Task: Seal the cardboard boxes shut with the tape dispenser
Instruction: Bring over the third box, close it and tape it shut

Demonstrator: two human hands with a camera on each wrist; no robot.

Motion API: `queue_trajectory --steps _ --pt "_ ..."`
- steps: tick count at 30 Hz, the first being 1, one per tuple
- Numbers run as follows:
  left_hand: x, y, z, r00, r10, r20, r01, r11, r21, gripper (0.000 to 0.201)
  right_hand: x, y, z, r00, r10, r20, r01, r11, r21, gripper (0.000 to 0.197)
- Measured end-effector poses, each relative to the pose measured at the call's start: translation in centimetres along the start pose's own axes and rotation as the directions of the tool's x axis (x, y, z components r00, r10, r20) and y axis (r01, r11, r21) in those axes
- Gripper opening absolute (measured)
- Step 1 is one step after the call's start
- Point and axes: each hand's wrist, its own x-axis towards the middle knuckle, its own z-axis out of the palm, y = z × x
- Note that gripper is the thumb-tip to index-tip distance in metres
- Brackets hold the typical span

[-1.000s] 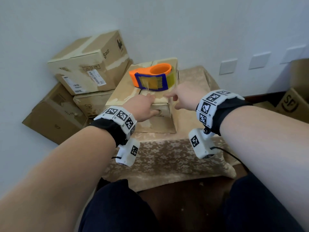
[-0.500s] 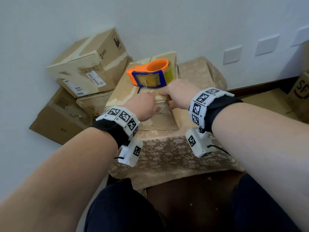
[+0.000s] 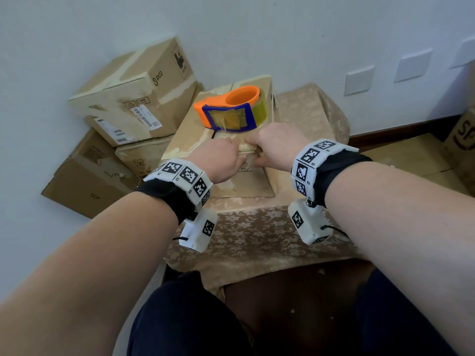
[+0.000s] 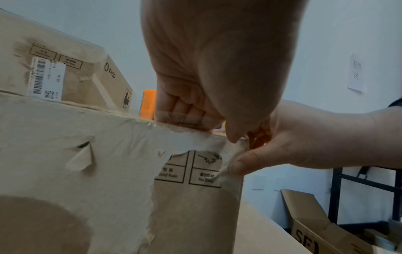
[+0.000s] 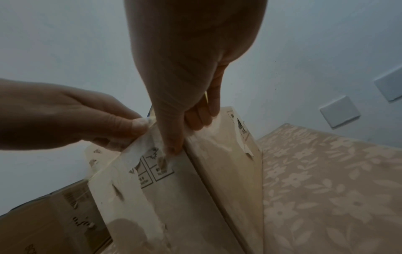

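Note:
A worn cardboard box (image 3: pixel 190 132) stands on a cloth-covered table. The orange and blue tape dispenser (image 3: pixel 231 109) lies on its top, held by neither hand. A strip of clear tape (image 4: pixel 230 158) runs from it over the box's near top edge. My left hand (image 3: pixel 231 150) rests curled on that edge and pinches the tape's side (image 5: pixel 147 122). My right hand (image 3: pixel 257 150) has its fingers on the box top, and its thumb (image 5: pixel 172 146) presses the tape end onto the front face. The two hands touch.
Several sealed cardboard boxes (image 3: pixel 133 93) are stacked against the wall on the left. An open box marked SF (image 3: pixel 462 134) and flat cardboard lie on the right. The floral cloth (image 3: pixel 257 240) hangs over the table's front. A dark metal frame (image 4: pixel 335 197) stands further right.
My right hand has moved left to meet the left hand at the box's near edge, and both now hold the tape end there. The dispenser has stayed on the box.

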Motion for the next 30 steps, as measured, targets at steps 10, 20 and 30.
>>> queue_trajectory --steps 10,20,30 --pt "-0.6 0.1 0.1 0.999 -0.047 -0.016 0.048 0.999 0.02 0.046 -0.2 -0.5 0.1 0.999 -0.038 0.005 0.038 0.992 -0.118 0.038" --pt "-0.9 0.9 0.1 0.992 -0.075 -0.099 0.068 0.995 -0.075 0.031 -1.0 -1.0 -0.9 1.0 -0.027 -0.004 0.024 0.953 -0.301 0.025" --pt "0.6 3.2 0.3 0.979 -0.055 -0.198 0.004 0.969 -0.248 0.026 -2.6 0.8 -1.3 0.992 -0.08 -0.095 0.046 0.948 -0.315 0.017"
